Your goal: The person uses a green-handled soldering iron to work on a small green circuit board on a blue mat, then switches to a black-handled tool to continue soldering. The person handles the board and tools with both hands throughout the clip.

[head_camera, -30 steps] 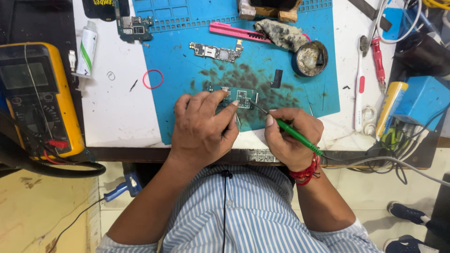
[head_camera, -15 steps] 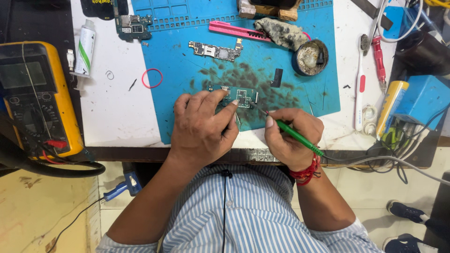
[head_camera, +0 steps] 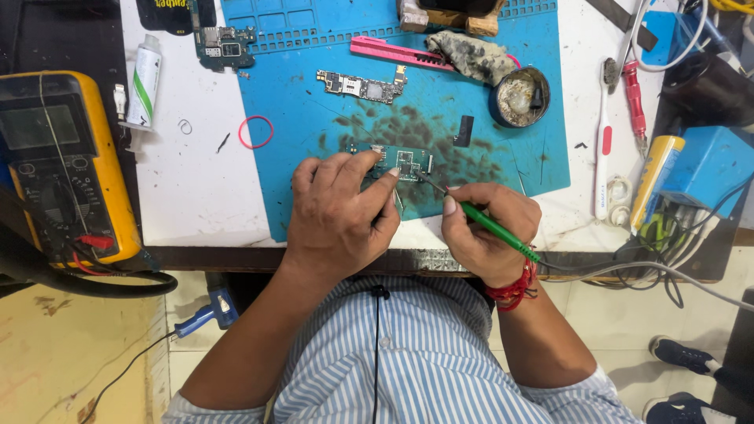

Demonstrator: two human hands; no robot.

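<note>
Here, two bare hands work over one blue work mat on a white table. The left hand lies palm down with its fingers curled narrow, fingertips pressing one small green circuit board against the mat. The right hand is closed in a pen grip around one green-handled soldering iron, whose metal tip reaches the board's right edge. One grey cable runs from the iron's handle off to the right.

Circuit boards in view number three: the one being held, one long narrow board higher on the mat, and one darker board at the mat's upper left corner.

Single items: one pink utility knife, one dirty cloth, one pink rubber band, one white and green tube, one yellow multimeter at the left, one white toothbrush, one red-handled tool.

Containers: one round metal tin stands at the mat's upper right and holds a pale, dirty paste.
</note>
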